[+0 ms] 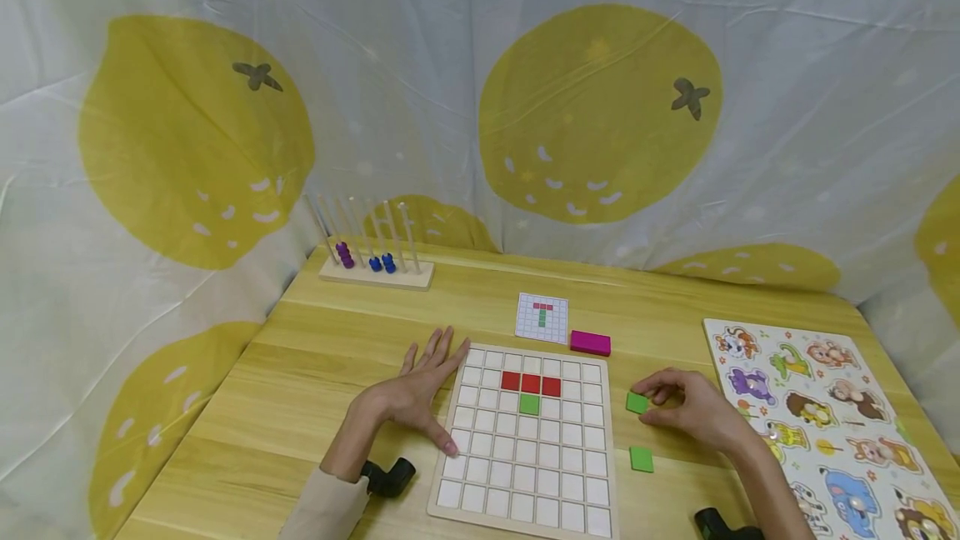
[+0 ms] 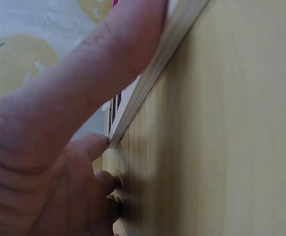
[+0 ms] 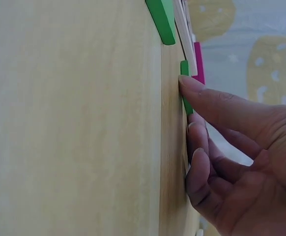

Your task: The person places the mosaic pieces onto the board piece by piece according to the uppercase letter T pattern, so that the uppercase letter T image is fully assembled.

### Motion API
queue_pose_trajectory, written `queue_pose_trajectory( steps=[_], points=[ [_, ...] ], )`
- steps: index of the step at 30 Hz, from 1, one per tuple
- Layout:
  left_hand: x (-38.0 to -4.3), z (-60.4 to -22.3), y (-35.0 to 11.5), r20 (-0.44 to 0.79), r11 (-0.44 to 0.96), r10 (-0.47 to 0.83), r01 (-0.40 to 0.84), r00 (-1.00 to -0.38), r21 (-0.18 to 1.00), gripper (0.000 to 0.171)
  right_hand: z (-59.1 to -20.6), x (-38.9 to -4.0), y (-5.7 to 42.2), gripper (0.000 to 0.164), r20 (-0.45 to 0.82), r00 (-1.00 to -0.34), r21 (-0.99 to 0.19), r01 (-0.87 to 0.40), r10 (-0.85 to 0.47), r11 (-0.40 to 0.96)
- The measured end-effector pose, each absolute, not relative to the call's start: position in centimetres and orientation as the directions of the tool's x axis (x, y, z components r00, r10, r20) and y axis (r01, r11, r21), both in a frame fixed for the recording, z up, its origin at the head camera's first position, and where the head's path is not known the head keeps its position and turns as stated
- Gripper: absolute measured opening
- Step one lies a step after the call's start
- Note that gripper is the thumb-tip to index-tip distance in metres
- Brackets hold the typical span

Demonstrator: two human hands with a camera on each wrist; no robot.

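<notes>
A wooden grid board (image 1: 437, 500) lies flat on the table, with red square tiles (image 1: 531, 383) in a row and a green tile (image 1: 529, 404) under the middle one. My left hand (image 1: 408, 394), fingers spread, rests at the board's left edge; its thumb and index finger touch the rim in the left wrist view. To the right of the board, my right hand (image 1: 693, 411) pinches a second green tile (image 3: 185, 69) between thumb and fingers, low at the tabletop. Nearer me lies another green tile (image 1: 641, 459), flat and untouched.
Behind the board lie a pattern card (image 1: 555, 332) with a T of coloured squares and a magenta block (image 1: 590, 343). A peg stand (image 1: 412, 277) with beads stands at the back left. An animal puzzle board (image 1: 817, 390) occupies the right side. A patterned curtain (image 1: 420, 107) hangs behind.
</notes>
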State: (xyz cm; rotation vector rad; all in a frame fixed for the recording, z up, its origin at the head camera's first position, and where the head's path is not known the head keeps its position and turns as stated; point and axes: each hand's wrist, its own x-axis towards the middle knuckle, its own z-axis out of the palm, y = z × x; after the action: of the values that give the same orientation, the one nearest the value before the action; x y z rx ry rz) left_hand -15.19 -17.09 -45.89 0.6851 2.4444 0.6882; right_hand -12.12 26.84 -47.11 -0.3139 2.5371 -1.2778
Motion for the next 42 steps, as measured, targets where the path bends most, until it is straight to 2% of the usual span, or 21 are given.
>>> queue_pose_trajectory(
  steps=[15, 18, 24, 29, 33, 42],
  points=[
    [-15.1, -45.8, -17.1, -0.330, 0.750, 0.577, 0.324, -0.747, 0.577, 0.149, -46.4, -12.1, 26.0, 0.028, -0.089, -0.922, -0.840, -0.134, -0.377, 0.525],
    [-15.1, -45.8, -17.0, -0.330, 0.750, 0.576, 0.324, -0.748, 0.577, 0.149, -45.6, -11.8, 24.6, 0.026, -0.071, -0.917, -0.842, -0.156, -0.392, 0.517],
    [-15.1, -45.8, -17.0, -0.333, 0.753, 0.576, 0.327, -0.746, 0.571, 0.148, -44.6, -11.3, 20.7, 0.024, -0.097, -0.926, -0.838, -0.122, -0.365, 0.532],
    [-15.1, -45.8, -17.0, -0.332, 0.752, 0.574, 0.322, -0.749, 0.576, 0.148, -44.5, -11.0, 17.2, 0.023, -0.119, -0.938, -0.840, -0.079, -0.326, 0.536],
    [-15.2, -45.9, -17.0, -0.328, 0.751, 0.575, 0.324, -0.749, 0.576, 0.148, -45.0, -10.8, 14.9, 0.024, -0.113, -0.931, -0.852, -0.089, -0.348, 0.515],
    [-15.2, -45.9, -17.1, -0.326, 0.751, 0.577, 0.328, -0.749, 0.574, 0.148, -45.8, -10.4, 12.6, 0.025, -0.104, -0.924, -0.829, -0.124, -0.369, 0.545]
  ],
)
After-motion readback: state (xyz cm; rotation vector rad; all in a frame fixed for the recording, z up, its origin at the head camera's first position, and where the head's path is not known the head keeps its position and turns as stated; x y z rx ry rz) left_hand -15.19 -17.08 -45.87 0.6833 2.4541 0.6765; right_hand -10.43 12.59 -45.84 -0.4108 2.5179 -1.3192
